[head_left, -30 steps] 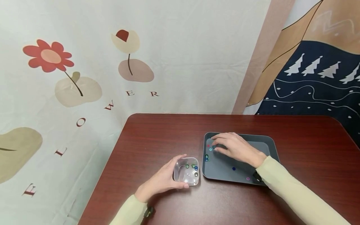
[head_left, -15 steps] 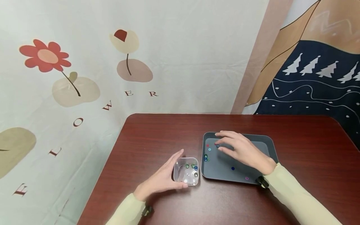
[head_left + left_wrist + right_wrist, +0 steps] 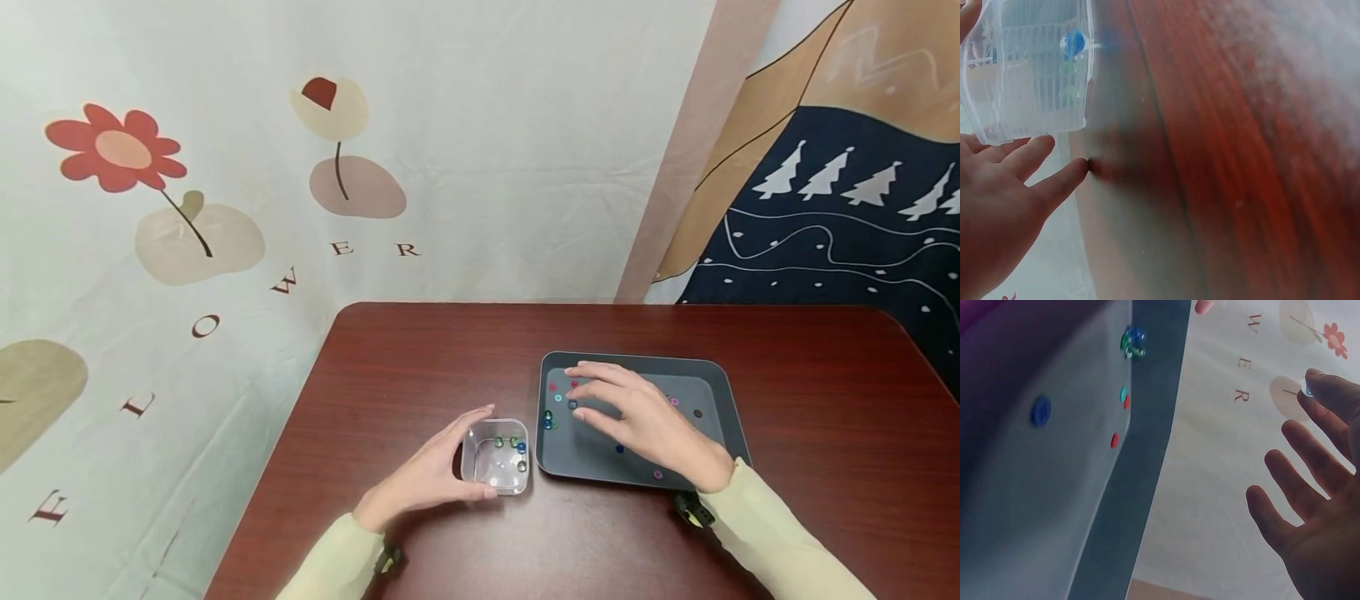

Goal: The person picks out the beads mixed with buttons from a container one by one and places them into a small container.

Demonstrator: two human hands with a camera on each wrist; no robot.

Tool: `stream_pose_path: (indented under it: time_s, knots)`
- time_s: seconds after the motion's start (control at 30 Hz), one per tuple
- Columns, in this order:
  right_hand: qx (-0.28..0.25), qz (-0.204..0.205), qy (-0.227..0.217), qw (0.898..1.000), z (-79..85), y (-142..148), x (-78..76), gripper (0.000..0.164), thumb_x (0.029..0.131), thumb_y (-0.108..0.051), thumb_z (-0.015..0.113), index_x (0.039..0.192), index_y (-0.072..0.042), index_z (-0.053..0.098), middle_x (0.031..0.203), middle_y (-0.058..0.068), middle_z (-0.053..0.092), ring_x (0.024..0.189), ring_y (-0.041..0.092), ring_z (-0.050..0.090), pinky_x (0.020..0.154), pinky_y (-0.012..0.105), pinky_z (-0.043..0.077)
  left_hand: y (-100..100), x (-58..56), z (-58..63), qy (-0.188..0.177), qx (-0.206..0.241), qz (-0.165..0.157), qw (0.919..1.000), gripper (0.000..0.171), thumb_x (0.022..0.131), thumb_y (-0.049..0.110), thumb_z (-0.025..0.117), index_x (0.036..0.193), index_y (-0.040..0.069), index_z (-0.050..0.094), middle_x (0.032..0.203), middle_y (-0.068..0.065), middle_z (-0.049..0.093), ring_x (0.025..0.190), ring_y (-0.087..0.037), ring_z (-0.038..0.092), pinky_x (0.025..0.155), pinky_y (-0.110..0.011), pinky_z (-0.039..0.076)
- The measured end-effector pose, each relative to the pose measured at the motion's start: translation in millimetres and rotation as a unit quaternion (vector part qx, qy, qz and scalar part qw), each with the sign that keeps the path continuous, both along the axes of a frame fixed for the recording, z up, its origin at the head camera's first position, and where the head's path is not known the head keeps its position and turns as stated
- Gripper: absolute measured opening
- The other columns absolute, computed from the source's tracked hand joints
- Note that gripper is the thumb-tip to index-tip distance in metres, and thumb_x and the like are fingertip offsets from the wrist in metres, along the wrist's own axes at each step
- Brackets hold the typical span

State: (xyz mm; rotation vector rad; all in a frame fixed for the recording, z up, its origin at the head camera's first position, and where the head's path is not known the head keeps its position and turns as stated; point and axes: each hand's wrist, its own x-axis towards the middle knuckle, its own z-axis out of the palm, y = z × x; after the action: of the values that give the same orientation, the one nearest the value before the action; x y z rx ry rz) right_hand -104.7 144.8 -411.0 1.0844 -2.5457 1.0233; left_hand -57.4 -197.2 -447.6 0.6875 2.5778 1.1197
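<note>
- Right hand [image 3: 645,417]: you are pinching a glassy marble [image 3: 1309,391] between thumb and forefinger; the other three fingers are spreading apart.
- Marble position: it is showing at the upper right of the right-wrist view; in the head view, the pinch is hanging over the upper-left part of the grey tray [image 3: 600,463].
- Left hand [image 3: 427,479]: you are bracing the clear container [image 3: 491,458] at lower centre, thumb and forefinger spanning its sides. Contact at each fingertip is too small to confirm.
- Container contents: a few green and blue marbles [image 3: 521,447] are resting inside.
- Tray contents: tray marbles [image 3: 548,420] are lying along the left edge; a blue button [image 3: 619,449] and other small pieces are lying apart.
- Step in hand: judging by the pinch, you are picking marbles out singly.
- Next move: likely calling for a firm pinch, a lift over the tray rim, and a release above the steadied container.
</note>
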Motion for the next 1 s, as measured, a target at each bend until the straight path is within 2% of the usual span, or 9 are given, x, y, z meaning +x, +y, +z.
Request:
stream_pose_path:
  time_s: [0.17,0.47,0.8,1.0]
  knots:
    - [-0.014,0.004,0.012,1.000,-1.9,-8.2,6.6,0.025,0.087,-0.018,0.085,0.111,-0.022,0.078,0.139,-0.001,0.064,0.132,0.022,0.056,0.103,0.048,0.051,0.2,0.6,0.2,-0.003,0.000,0.009,1.0000,0.103,0.074,0.042,0.091,0.160,0.026,0.037,0.159,0.005,0.044,0.145,-0.021,0.042,0.117,-0.052,0.036]
    - [-0.059,0.033,0.041,0.997,-6.5,-25.1,15.0,0.024,0.088,-0.014,0.083,0.111,-0.018,0.077,0.136,0.001,0.065,0.130,0.024,0.058,0.107,0.034,0.045,0.5,0.6,-1.4,-0.006,-0.003,0.016,0.9998,0.099,0.076,0.046,0.090,0.158,0.026,0.039,0.156,0.007,0.048,0.139,-0.018,0.048,0.114,-0.051,0.041]
    - [-0.057,0.033,0.021,0.998,-11.2,-40.7,23.8,0.023,0.090,-0.019,0.082,0.113,-0.021,0.077,0.138,-0.003,0.064,0.133,0.024,0.056,0.106,0.049,0.047,1.2,0.3,-0.5,0.003,-0.005,0.010,0.9999,0.097,0.077,0.043,0.091,0.157,0.020,0.040,0.155,0.005,0.050,0.137,-0.019,0.050,0.112,-0.051,0.042]
    - [-0.066,0.041,0.016,0.997,-15.9,-48.9,26.9,0.021,0.091,-0.019,0.081,0.112,-0.021,0.076,0.137,-0.002,0.064,0.131,0.023,0.057,0.104,0.050,0.049,0.7,0.4,-2.0,0.008,-0.005,0.008,0.9999,0.096,0.078,0.043,0.090,0.157,0.020,0.040,0.154,0.006,0.050,0.136,-0.018,0.051,0.111,-0.050,0.043]
